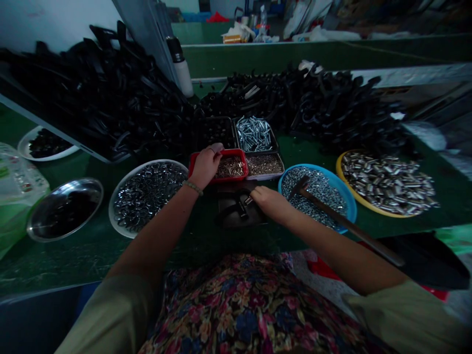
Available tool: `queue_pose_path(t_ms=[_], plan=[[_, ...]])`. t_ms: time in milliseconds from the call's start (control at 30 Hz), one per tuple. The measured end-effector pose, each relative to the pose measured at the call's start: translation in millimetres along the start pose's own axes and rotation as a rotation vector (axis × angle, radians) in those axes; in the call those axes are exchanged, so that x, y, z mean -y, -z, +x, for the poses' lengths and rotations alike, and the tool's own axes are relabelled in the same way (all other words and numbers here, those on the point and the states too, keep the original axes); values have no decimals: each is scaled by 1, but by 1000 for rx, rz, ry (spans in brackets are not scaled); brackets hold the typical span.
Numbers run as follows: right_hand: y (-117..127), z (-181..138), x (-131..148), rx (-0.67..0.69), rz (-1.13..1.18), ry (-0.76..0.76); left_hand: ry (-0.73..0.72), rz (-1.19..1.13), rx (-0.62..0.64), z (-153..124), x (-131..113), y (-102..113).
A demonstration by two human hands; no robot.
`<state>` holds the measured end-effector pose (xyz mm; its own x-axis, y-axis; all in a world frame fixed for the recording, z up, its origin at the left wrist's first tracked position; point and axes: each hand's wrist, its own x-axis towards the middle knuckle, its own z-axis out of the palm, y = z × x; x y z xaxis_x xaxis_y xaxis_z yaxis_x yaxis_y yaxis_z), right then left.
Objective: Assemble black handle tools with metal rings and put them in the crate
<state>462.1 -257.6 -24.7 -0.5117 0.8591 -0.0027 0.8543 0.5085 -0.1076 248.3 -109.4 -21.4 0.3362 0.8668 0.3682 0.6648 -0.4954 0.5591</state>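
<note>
My left hand [207,161] is over the left side of a red tray [245,169] of small metal pins [230,167]. Its fingers are bent together, and I cannot make out what is between them. My right hand [268,200] pinches a small shiny metal cylinder [248,200] beside a black curved part [227,212]. That part lies on a flat dark metal plate [254,217] in front of me; whether the cylinder is joined to it I cannot tell.
A hammer [332,212] lies across a blue bowl [353,209] of small metal pieces. Right of it stands a yellow bowl [341,169] of metal cylinders. A white bowl [112,209] of metal rings, a steel bowl [37,231], piled black parts [140,98] and a tray of bolts [254,133] surround the workplace.
</note>
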Motion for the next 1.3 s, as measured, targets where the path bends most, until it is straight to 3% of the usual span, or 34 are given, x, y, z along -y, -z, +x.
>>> queue_pose_path(t_ms=[233,367,467,600,700,900,1000,1133,1233,1300], plan=[[-1,-53,-37,-252,130,-178,23,30,-91,-2,4,5],[0,-87,-61,-279,101,-287,87,-85,-118,-4,-2,8],[-1,-105,-73,-239,46,-381,156,-208,-22,-24,-24,11],[-2,-117,-83,-198,-19,-448,174,-289,194,-72,-58,9],[-4,-119,-88,-198,-64,-477,203,-286,282,-98,-67,0],[-11,-119,-99,-161,-132,-504,228,-329,317,-102,-56,-16],[-13,-122,-106,-106,-139,-519,136,-255,327,-97,-61,-13],[-7,-121,-95,-36,-117,-591,-110,0,395,-96,-75,-5],[5,-110,-61,-142,33,-638,-183,160,492,-102,-74,-4],[15,-96,-32,-214,221,-569,-243,203,494,-109,-68,-5]])
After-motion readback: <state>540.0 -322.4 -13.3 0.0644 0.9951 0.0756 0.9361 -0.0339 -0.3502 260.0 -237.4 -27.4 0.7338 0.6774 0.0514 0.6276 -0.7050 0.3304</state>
